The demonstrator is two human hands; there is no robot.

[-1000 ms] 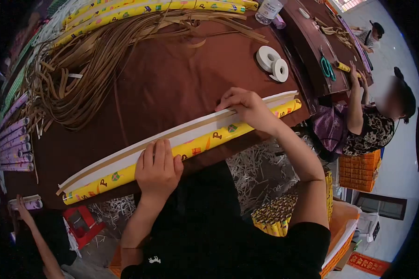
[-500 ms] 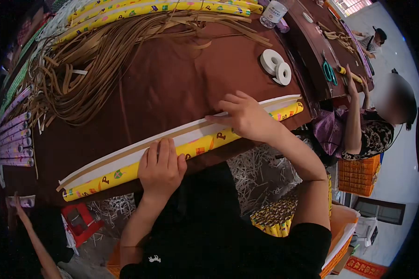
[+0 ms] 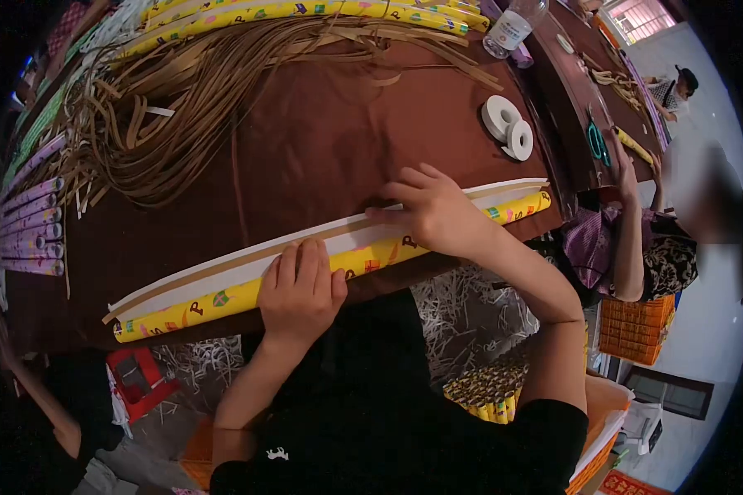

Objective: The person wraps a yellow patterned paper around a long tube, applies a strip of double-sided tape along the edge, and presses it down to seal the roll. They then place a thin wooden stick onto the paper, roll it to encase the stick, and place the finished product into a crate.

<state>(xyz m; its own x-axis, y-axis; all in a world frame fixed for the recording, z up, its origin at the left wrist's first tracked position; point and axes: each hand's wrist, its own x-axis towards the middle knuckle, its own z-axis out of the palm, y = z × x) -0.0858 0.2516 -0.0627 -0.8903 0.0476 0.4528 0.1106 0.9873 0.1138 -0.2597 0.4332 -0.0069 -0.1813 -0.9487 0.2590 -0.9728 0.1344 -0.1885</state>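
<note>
A long yellow patterned paper roll [image 3: 248,299] lies along the near edge of the brown table, with its white paper edge still flat behind it. A thin tan strip [image 3: 190,287] runs lengthwise on that white edge. My left hand [image 3: 301,293] lies over the roll left of its middle, fingers spread lightly across the strip and paper. My right hand [image 3: 429,210] is over the right half, its index finger and thumb at the white edge and the other fingers raised; what its fingertips hold, if anything, is hidden.
Brown strips [image 3: 190,107] heap at the back left, near purple rolls [image 3: 37,231]. Two white tape rolls [image 3: 508,128] and a bottle [image 3: 510,31] stand at the right. A co-worker's arm [image 3: 630,223] is further right; another person's arm [image 3: 45,400] shows at lower left.
The view has shifted slightly. My left hand has slid a little to the right along the roll. The co-workers' arms have moved.
</note>
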